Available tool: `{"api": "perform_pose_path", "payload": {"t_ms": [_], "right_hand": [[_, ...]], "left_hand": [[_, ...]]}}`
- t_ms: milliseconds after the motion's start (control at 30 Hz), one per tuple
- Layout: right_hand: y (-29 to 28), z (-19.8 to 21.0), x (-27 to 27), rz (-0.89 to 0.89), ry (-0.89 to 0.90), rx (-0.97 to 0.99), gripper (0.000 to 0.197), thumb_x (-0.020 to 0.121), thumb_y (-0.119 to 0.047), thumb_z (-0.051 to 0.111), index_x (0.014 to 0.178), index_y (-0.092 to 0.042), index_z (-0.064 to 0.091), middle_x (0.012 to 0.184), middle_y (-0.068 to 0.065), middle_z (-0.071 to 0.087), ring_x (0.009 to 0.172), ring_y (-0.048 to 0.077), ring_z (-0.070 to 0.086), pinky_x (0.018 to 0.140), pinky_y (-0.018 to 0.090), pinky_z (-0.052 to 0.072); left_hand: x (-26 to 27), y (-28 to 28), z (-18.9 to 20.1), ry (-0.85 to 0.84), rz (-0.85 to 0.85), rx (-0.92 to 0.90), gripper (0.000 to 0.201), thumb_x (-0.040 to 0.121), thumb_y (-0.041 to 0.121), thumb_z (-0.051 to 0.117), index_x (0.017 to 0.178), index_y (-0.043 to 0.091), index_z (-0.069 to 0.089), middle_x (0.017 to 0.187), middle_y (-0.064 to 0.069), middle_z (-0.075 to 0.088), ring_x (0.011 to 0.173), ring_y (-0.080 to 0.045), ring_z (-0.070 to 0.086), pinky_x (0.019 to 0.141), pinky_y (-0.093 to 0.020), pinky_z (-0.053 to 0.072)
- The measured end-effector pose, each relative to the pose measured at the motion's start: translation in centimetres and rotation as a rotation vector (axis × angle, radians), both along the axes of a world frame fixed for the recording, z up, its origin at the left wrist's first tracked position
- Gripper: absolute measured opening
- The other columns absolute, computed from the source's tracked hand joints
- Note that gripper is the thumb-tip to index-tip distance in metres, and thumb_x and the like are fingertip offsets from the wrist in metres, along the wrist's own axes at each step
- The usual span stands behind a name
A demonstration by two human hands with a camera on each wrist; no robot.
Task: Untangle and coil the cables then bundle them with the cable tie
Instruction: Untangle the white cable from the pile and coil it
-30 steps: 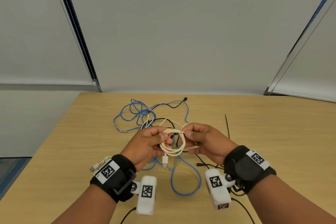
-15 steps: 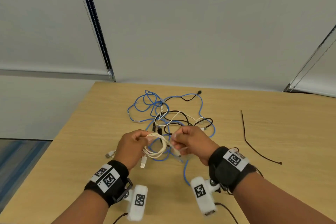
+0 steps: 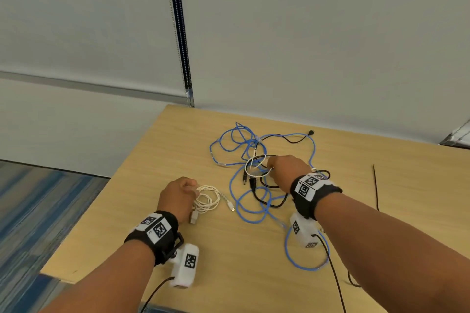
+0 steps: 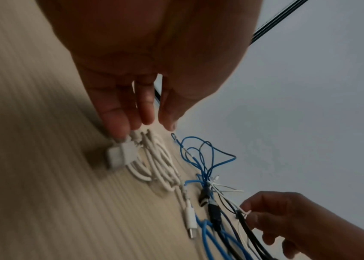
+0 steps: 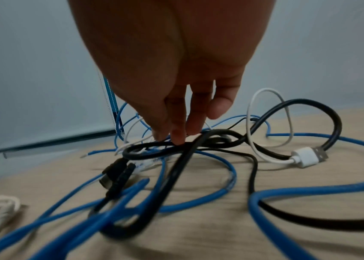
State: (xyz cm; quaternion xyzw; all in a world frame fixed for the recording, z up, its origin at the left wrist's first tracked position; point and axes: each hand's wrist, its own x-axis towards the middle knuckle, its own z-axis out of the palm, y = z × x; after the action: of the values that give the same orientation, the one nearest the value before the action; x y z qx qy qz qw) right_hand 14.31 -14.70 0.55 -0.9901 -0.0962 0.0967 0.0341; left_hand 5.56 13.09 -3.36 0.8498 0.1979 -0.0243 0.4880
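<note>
Wooden table [image 3: 157, 213] carries a coiled white cable [image 3: 207, 199] at its left, the left hand [image 3: 178, 194] pinching it; beside it, the right hand [image 3: 287, 170] pinches a black cable [image 5: 176, 146] within the blue cable [image 3: 250, 207] tangle, cable tie [image 3: 376, 185] well right

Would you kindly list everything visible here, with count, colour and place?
Coiled cable: one, cream-white, near left part of the table, beside the tangle.
Blue cable: looks like one long run, blue, looped through the tangle at the table's middle.
Black cables: at least two, black, mixed into the tangle.
Loose white cable: one, white, inside the tangle.
Cable tie: one, black, lying alone to the right.
Table: one, light wood.
Wrist cameras: two, white, under the wrists.
Left hand: fingers touch the coiled cable.
Right hand: fingertips pinch strands in the tangle.
</note>
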Motion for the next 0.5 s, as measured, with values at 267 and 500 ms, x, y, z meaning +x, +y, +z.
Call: {"api": "perform_pose_path", "payload": {"t_ms": [267,500], "right_hand": [[-2.3,6.9,-2.8,0.218,-0.204,0.394,0.014,0.098,-0.033,0.06,0.103,-0.027,0.071,0.094,-0.006,0.068,0.086,0.014,0.061,0.077,0.034,0.049],[-6.6,13.6,-6.8,0.143,-0.301,0.807,0.007,0.094,-0.027,0.067,0.09,-0.028,0.073,0.072,-0.007,0.066,0.063,0.007,0.053,0.06,0.017,0.041]], "left_hand": [[-0.4,-6.4,6.3,-0.497,-0.34,0.133,0.044,0.089,0.018,0.072,0.131,0.022,0.062,0.128,0.002,0.052,0.121,-0.012,0.051,0.106,-0.027,0.038],[0.2,-12.9,11.7,-0.697,-0.437,-0.022,0.013,0.096,0.025,0.062,0.094,0.02,0.074,0.074,0.009,0.068,0.073,-0.006,0.062,0.071,-0.028,0.05]]}}
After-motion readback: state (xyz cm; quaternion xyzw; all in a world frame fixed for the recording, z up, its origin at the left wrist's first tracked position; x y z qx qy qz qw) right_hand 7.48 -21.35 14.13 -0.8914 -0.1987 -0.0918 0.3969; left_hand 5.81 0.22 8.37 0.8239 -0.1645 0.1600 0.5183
